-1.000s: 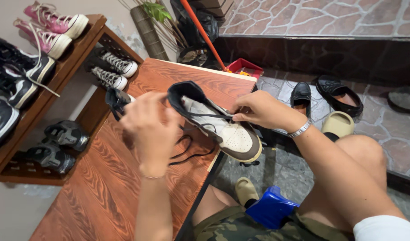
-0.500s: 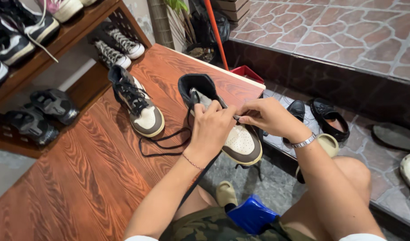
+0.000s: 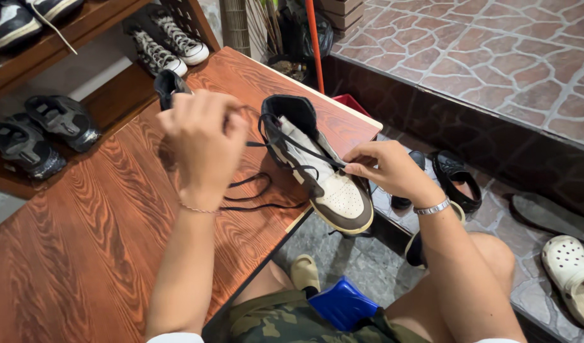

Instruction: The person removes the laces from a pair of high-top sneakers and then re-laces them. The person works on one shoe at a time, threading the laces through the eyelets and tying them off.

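Two hands work one black shoelace on a high-top sneaker that stands on the wood-grain table. Left hand is raised above the table, closed on one run of the lace and drawing it up and to the left of the collar. Right hand pinches the other run at the eyelet row, just beside the cream tongue, wrist carrying a metal bracelet. Hands are apart, with the sneaker between them. Long axis of the sneaker runs from the black collar, far from the person, to the cream-and-brown toe at the near right table edge; the right hand is nearer to it. Slack lace loops lie on the table below the left hand. Second matching sneaker sits behind the left hand, mostly hidden. No packages, labels or signs are visible. Shoe rack stands to the left, a red bin beyond the table, a white clog at far right.
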